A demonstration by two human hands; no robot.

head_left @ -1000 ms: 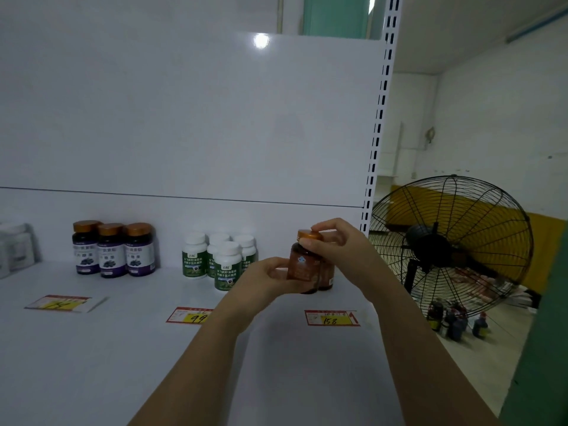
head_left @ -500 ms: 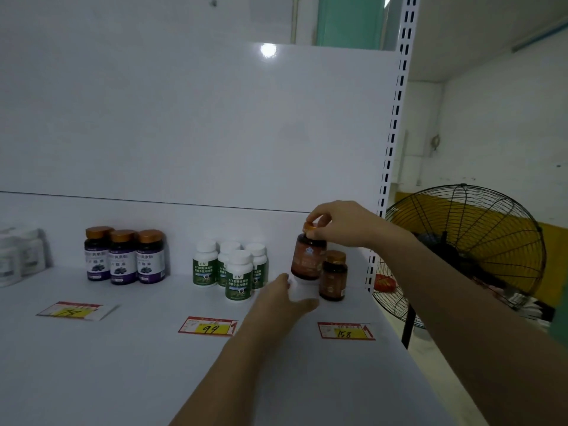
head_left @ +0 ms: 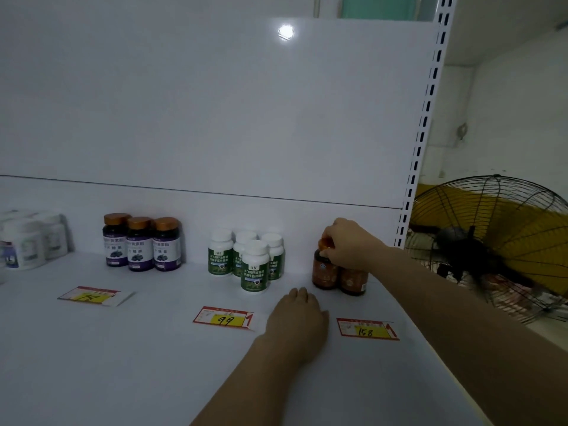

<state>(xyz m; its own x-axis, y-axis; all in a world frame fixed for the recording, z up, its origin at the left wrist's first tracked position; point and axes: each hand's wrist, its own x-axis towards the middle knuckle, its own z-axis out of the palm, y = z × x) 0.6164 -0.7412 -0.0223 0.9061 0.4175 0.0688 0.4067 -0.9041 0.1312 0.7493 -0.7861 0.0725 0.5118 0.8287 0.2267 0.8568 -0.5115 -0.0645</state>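
Item, amber bottle [head_left: 324, 272]: carried in both your hands a second ago, now standing on the shelf [head_left: 123, 348] behind the 158 price tag [head_left: 365, 329] beside its twin bottle [head_left: 353, 279], right hand [head_left: 350, 244] pinching the cap, left hand [head_left: 296, 321] released, empty, left of that tag; placement judged nearly complete.

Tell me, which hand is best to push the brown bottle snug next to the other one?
Right hand, probably. It grips the cap of the brown bottle, which stands beside the other brown bottle. The left hand rests on the shelf, apart from both.
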